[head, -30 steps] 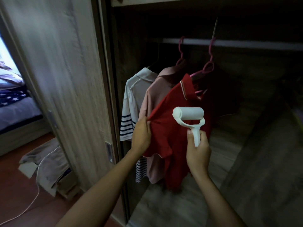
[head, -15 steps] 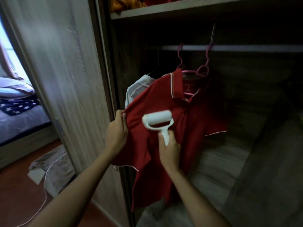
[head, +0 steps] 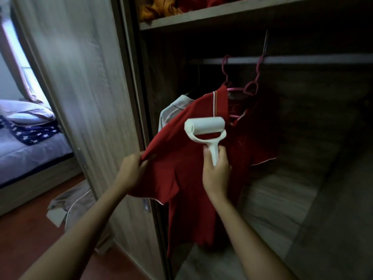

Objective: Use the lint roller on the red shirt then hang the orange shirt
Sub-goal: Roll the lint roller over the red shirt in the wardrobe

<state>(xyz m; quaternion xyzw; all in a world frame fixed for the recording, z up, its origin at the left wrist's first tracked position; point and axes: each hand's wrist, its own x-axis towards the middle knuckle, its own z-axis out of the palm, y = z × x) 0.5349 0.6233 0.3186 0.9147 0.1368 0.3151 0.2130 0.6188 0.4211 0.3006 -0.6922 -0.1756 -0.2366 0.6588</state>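
A red polo shirt hangs from a pink hanger on the wardrobe rail. My left hand pinches the shirt's left sleeve and pulls it out to the left. My right hand grips the handle of a white lint roller, whose drum lies against the shirt's upper chest just below the collar. Orange fabric lies bunched on the shelf above, partly cut off by the frame's top.
A white shirt hangs behind the red one. The wardrobe's sliding door stands at the left. Beyond it are a bed and cloth with a cable on the floor. The wardrobe's wooden floor lies below the shirts.
The red shirt has been pulled out and spread toward the left. The roller has moved from the shirt's middle up to just under the collar. The view has tilted up and shows the shelf.
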